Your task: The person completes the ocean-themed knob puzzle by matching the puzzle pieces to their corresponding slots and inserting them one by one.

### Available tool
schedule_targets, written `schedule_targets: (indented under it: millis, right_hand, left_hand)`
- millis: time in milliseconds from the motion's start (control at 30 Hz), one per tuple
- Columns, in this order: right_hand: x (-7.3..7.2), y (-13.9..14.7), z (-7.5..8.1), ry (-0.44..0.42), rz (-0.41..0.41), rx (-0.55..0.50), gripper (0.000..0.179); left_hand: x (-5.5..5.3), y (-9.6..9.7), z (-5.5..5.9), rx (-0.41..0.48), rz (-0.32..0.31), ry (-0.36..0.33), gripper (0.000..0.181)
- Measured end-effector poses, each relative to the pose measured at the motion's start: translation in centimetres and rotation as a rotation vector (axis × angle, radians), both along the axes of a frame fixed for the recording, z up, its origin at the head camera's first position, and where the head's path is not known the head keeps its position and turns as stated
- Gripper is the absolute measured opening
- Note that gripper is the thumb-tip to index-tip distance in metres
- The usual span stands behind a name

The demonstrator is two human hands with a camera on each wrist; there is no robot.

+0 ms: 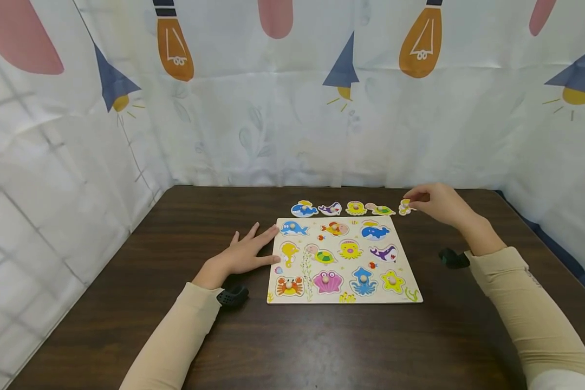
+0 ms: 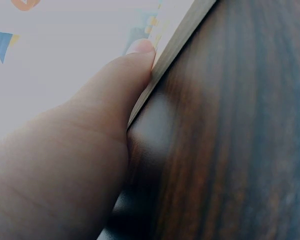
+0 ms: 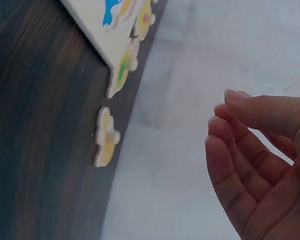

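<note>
Left hand, left of centre in the head view: fingers spread, touching the board. Right hand, upper right: fingers loosely bent towards the thumb, gripping nothing. Yellow piece, left of centre in the right wrist view: on the table, apart from the fingertips.

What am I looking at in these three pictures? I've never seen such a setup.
No machine here, just a bare-handed person. The wide picture is taken from the head, the two closer ones from the left and right wrists. On the dark table lies a sea-animal puzzle board, with five loose pieces in a row beyond it. The left hand touches the board's left edge. The right hand is by the yellow seahorse piece, but its wrist view shows nothing held; that piece lies on the table.
</note>
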State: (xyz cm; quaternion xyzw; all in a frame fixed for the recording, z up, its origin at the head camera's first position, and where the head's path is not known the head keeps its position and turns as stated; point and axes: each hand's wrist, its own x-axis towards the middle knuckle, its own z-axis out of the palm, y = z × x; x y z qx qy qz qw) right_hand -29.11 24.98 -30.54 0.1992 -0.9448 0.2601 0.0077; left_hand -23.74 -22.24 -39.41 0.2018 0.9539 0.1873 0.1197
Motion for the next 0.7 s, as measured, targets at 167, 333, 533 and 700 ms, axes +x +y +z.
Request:
schedule_targets:
  millis: [167,333,533,700]
  right_hand:
    - [-1.4,0.5,-1.2,-0.018,-0.029,-0.05,0.028]
    - [-2.6,1.0,-2.1,-0.046,-0.061,-0.081,0.03]
    - [-4.4,1.9,-3.7,-0.151,-0.103,-0.216,0.037]
    - [-6.0,2.7,-5.4,-0.194,-0.148,-0.25,0.036]
  left_hand:
    - [0.0,0.0,0.0,-0.002,0.002,-0.008,0.091]
    - [0.0,0.1,0.0,0.0,0.003,-0.001,0.091]
    - [0.1,0.1,0.0,-0.001,0.002,0.008,0.091]
    - [0.1,0.0,0.1,-0.002,-0.005,0.011,0.09]
